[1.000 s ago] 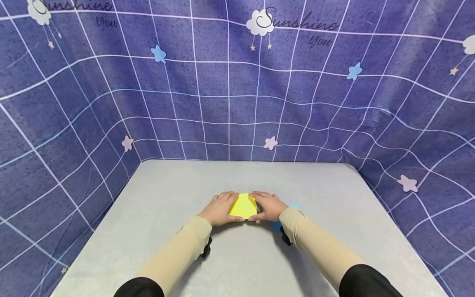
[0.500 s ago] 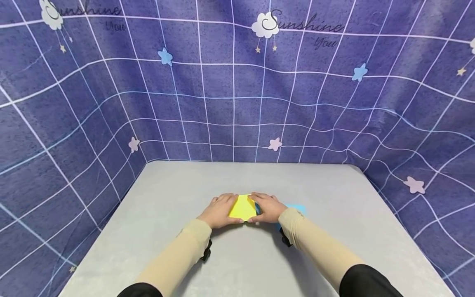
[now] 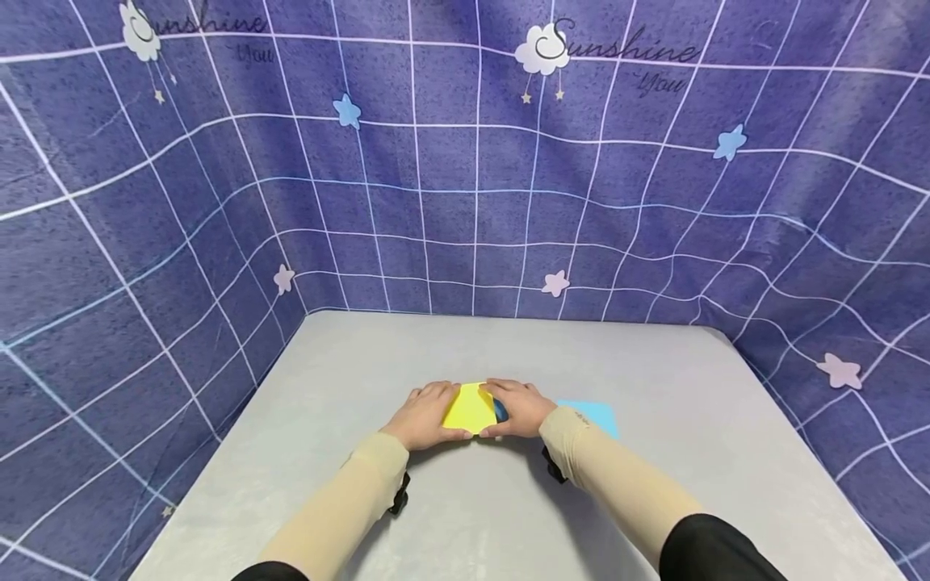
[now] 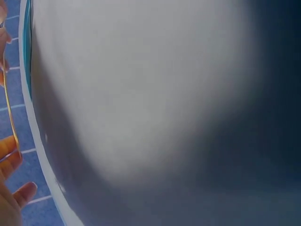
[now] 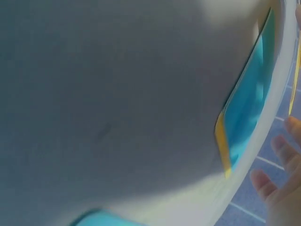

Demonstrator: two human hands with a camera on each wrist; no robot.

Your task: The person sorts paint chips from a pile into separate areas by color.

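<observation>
Both hands hold a thin yellow sheet (image 3: 468, 411) above the table in the head view. My left hand (image 3: 427, 415) grips its left side, and my right hand (image 3: 519, 408) grips its right side, thumbs at the near edge. A dark blue patch (image 3: 501, 410) shows between the sheet and my right hand; I cannot tell what it is. In the left wrist view the yellow sheet (image 4: 9, 103) appears edge-on, raised off the table. The right wrist view also catches the sheet (image 5: 295, 82) as a thin yellow line.
A light blue sheet (image 3: 594, 416) lies on the grey table (image 3: 436, 347), partly behind the right sleeve. In the right wrist view a blue piece with a yellow border (image 5: 244, 103) lies on the tabletop, and another blue piece (image 5: 106, 219) shows below. A purple-blue curtain (image 3: 450, 161) surrounds the table.
My hands and the yellow sheet have shifted slightly left over the table. More of the light blue sheet shows beside my right forearm. The head view has turned a little left.
</observation>
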